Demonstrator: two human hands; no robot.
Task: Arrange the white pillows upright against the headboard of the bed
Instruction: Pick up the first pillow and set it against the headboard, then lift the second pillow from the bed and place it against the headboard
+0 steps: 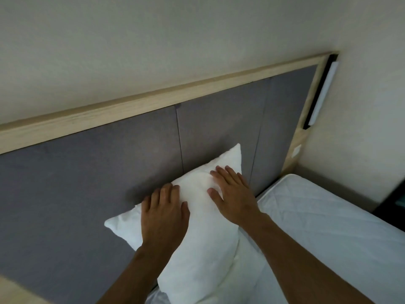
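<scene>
Both hands, left hand [163,212] and right hand [233,194], press flat with fingers spread on the pillow [197,238], gripping nothing; it leans long-axis-up against the headboard [87,172].

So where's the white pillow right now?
In the head view, centre: the white pillow stands against the grey headboard, with the left hand and right hand flat on it.

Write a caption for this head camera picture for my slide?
Both hands, left and right, press a pillow upright against the headboard.

Matt grey fabric headboard [109,172] framed in pale wood; crinkled white cloth pillow [197,238]; quilted mattress [328,227].
</scene>
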